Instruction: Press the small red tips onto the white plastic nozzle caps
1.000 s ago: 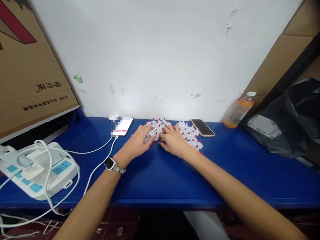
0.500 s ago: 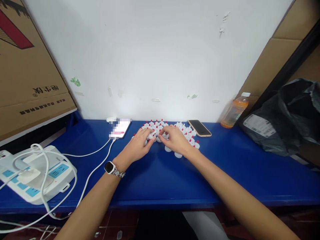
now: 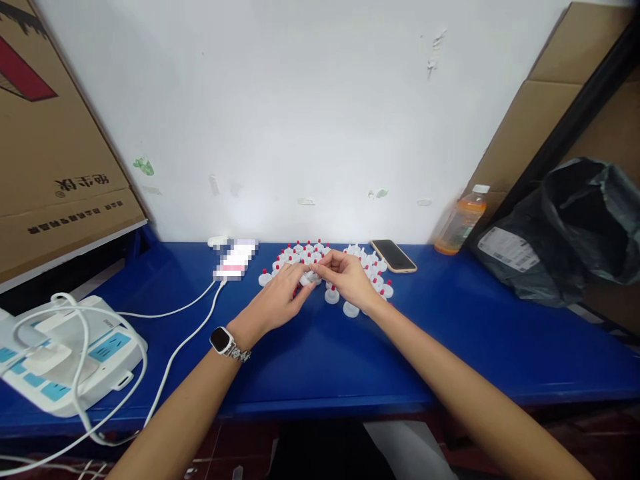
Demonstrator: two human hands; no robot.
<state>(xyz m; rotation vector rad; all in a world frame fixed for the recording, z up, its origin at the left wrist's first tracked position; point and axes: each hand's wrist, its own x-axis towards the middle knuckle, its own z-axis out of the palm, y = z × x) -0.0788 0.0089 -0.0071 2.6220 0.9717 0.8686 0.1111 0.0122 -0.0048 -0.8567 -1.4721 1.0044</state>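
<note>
Between the fingers of my left hand (image 3: 277, 297) is a white translucent nozzle cap (image 3: 311, 278), shaped like a small funnel. My right hand (image 3: 347, 277) is pinched closed at the top of this cap, where a red tip sits, partly hidden by the fingers. Around and behind both hands stand many similar nozzle caps (image 3: 309, 248) with red tips. Some plain white nozzle caps (image 3: 356, 251) without red tips stand behind my right hand. One red-tipped nozzle cap (image 3: 332, 295) and one cap (image 3: 351, 309) stand in front of my right wrist.
A phone (image 3: 394, 256) lies at the back right, and another phone (image 3: 235, 259) with a cable at the back left. An orange drink bottle (image 3: 460, 223) and a dark plastic bag (image 3: 525, 267) stand right. A power strip (image 3: 95, 360) with looped cables is left on the blue table (image 3: 320, 360).
My right hand has moved slightly left, bringing its fingertips onto the cap in my left hand. The whole view has shifted a little.
</note>
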